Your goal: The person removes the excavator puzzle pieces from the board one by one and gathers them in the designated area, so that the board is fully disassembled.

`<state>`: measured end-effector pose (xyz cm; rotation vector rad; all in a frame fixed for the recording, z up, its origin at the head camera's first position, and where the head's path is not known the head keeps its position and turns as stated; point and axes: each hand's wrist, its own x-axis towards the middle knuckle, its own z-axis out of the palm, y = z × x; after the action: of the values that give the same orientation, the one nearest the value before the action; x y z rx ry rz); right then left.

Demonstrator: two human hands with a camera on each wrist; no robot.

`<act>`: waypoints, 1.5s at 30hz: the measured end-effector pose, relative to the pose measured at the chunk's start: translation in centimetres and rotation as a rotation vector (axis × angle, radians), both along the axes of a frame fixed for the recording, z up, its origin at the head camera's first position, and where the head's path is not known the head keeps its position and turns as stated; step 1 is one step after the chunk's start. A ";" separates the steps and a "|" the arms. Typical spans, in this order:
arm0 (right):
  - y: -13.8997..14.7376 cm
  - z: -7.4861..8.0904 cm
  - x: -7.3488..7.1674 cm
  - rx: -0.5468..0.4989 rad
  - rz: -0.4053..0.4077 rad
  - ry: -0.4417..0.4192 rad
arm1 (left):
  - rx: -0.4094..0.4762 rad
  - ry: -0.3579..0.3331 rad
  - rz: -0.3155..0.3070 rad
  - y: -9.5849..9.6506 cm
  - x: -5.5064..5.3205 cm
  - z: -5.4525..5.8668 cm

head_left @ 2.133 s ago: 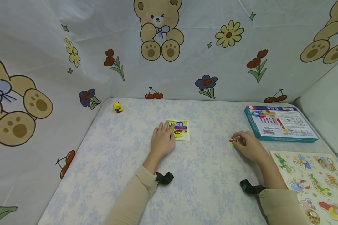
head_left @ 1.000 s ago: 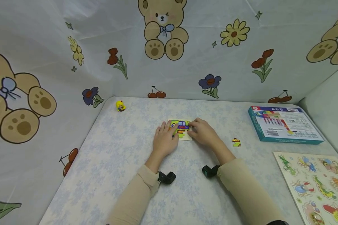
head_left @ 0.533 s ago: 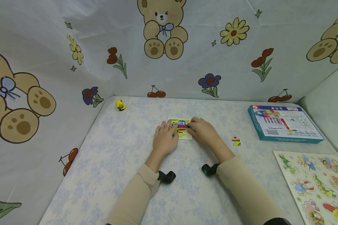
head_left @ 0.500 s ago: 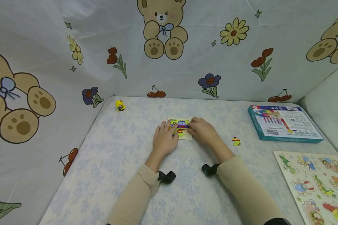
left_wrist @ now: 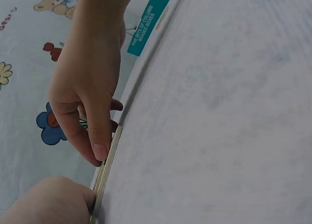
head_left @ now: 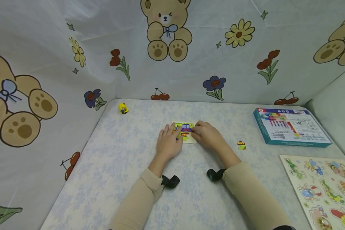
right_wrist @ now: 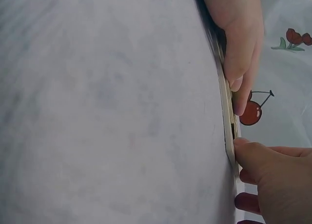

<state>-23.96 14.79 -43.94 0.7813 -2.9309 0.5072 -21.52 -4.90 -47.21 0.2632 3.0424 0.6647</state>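
A small square jigsaw puzzle board (head_left: pixel 192 141) with a pale rim and a colourful vehicle picture lies mid-table. My left hand (head_left: pixel 168 142) rests over its left part, fingers extended across the pieces. At the board's right side, the thumb and index finger of my right hand (head_left: pixel 209 135) pinch a puzzle piece that they mostly cover. The left wrist view shows the right hand (left_wrist: pixel 90 72) reaching down to the thin board's edge, seen side-on. In the right wrist view, the right thumb (right_wrist: pixel 248 151) sits right at that edge. One loose puzzle piece (head_left: pixel 241 146) lies to the right.
A teal-edged box (head_left: pixel 293 127) lies at the back right. In front of it is a pale animal puzzle board (head_left: pixel 290 174). A small yellow duck figure (head_left: pixel 122 108) stands at the back left. A printed cloth wall (head_left: pixel 189 80) closes off the back.
My right hand has come left from the loose pieces to the puzzle board's right side, leaving one piece on the table. Over the last second both hands stay nearly still.
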 end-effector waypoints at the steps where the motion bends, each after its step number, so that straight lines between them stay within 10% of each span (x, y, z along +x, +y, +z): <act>1: -0.1 0.1 0.0 -0.006 0.001 -0.002 | -0.002 -0.002 0.000 0.0 0.0 0.0; 45: 0.1 -0.6 -0.2 -0.067 -0.001 -0.053 | -0.006 0.019 -0.013 -0.1 0.1 -0.2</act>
<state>-24.13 14.84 -44.56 0.7705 -2.9452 0.6316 -21.44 -4.97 -47.42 0.2914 3.0575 0.6564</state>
